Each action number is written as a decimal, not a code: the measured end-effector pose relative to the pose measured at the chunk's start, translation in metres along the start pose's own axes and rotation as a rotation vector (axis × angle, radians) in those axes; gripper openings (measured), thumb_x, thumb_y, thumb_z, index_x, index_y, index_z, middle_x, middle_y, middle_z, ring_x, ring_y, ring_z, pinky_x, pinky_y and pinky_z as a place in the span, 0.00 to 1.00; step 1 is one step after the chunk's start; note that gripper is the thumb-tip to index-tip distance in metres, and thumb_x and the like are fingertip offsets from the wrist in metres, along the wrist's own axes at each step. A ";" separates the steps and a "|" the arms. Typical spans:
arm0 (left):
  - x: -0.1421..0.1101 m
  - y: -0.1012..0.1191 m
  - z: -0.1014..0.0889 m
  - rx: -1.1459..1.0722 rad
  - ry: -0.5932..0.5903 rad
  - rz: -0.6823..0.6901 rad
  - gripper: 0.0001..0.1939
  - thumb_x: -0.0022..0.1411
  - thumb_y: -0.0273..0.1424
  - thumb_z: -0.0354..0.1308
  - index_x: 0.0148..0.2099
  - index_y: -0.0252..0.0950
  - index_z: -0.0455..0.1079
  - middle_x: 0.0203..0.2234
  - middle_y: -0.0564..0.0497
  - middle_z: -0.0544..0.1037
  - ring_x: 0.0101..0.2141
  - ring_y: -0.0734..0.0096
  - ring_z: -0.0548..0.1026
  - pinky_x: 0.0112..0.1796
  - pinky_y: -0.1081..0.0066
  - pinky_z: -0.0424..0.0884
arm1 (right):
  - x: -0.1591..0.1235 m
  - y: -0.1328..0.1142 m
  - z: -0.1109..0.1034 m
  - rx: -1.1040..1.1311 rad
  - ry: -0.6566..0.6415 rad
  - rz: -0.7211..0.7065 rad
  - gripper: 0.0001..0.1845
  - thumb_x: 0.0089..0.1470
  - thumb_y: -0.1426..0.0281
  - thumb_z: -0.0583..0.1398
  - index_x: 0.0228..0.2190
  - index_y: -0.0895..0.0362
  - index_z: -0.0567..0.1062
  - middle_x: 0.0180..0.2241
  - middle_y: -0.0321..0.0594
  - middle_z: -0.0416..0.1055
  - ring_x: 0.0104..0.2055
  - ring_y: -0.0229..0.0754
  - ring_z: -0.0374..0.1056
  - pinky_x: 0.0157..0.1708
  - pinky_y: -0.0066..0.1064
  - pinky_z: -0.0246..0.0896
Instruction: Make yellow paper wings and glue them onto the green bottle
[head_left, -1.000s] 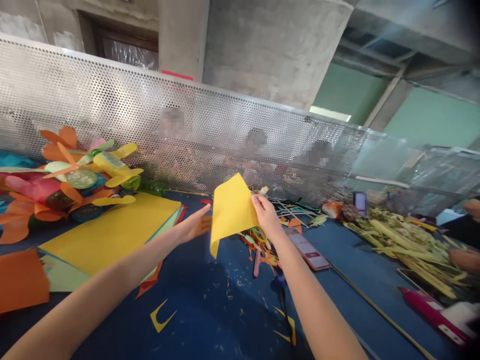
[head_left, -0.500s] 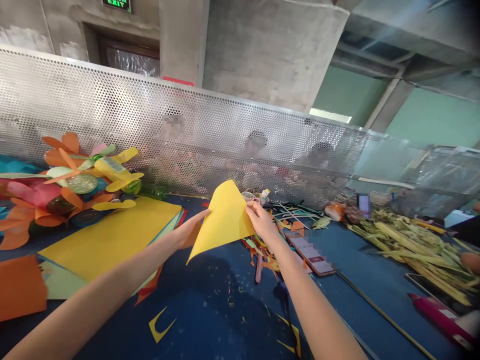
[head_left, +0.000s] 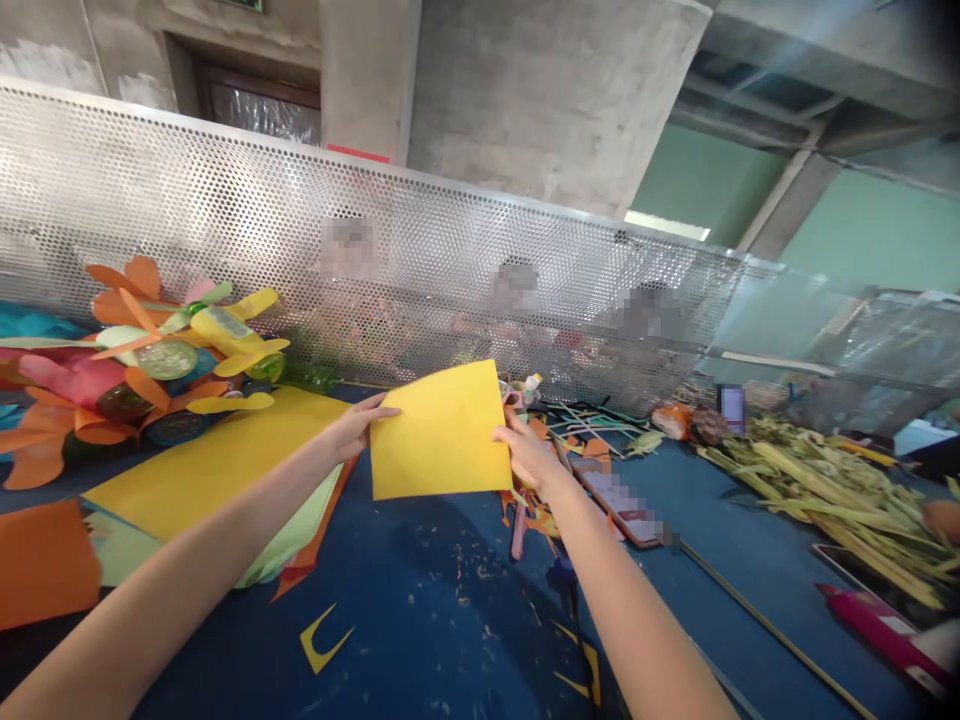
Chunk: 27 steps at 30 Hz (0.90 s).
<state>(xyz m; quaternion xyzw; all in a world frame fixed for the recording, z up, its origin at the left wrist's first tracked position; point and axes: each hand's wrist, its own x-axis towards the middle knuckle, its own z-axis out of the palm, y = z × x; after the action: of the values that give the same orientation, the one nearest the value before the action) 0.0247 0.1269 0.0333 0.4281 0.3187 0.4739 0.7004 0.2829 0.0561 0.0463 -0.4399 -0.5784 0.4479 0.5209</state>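
While a paper pile (head_left: 225,460) lies left of the left hand (head_left: 354,430), maybe for easy reach, that hand pinches the sheet (head_left: 441,440) by its left edge, fingers nearly closed. The sheet is up between both hands, and the right hand (head_left: 529,455) pinches its right edge, likely to keep it flat. A phone (head_left: 616,500) lies right of that hand, maybe to leave room.
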 end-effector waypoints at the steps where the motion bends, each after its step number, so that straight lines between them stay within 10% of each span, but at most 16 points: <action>1: -0.001 0.003 -0.001 -0.003 -0.016 0.028 0.23 0.47 0.23 0.63 0.47 0.35 0.67 0.38 0.46 0.78 0.34 0.65 0.77 0.36 0.70 0.74 | 0.000 0.000 0.001 0.013 0.004 0.005 0.20 0.42 0.70 0.54 0.40 0.54 0.71 0.32 0.37 0.76 0.33 0.44 0.71 0.33 0.34 0.65; 12: 0.000 0.005 -0.004 0.075 0.005 0.195 0.12 0.51 0.31 0.62 0.39 0.34 0.70 0.32 0.48 0.79 0.29 0.69 0.77 0.31 0.72 0.74 | 0.004 -0.013 -0.003 0.031 0.080 -0.048 0.29 0.53 0.49 0.45 0.36 0.57 0.73 0.31 0.43 0.76 0.36 0.47 0.71 0.35 0.38 0.64; 27: -0.005 0.020 -0.006 0.173 0.112 0.301 0.15 0.49 0.36 0.62 0.38 0.32 0.71 0.24 0.49 0.78 0.22 0.69 0.75 0.25 0.73 0.72 | 0.009 -0.003 -0.011 -0.441 0.521 -0.339 0.20 0.48 0.55 0.56 0.35 0.58 0.73 0.36 0.47 0.74 0.41 0.52 0.68 0.41 0.39 0.58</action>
<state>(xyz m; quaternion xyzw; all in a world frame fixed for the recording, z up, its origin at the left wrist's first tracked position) 0.0095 0.1278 0.0488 0.5027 0.3291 0.5671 0.5634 0.2933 0.0651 0.0522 -0.5386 -0.5735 0.0932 0.6102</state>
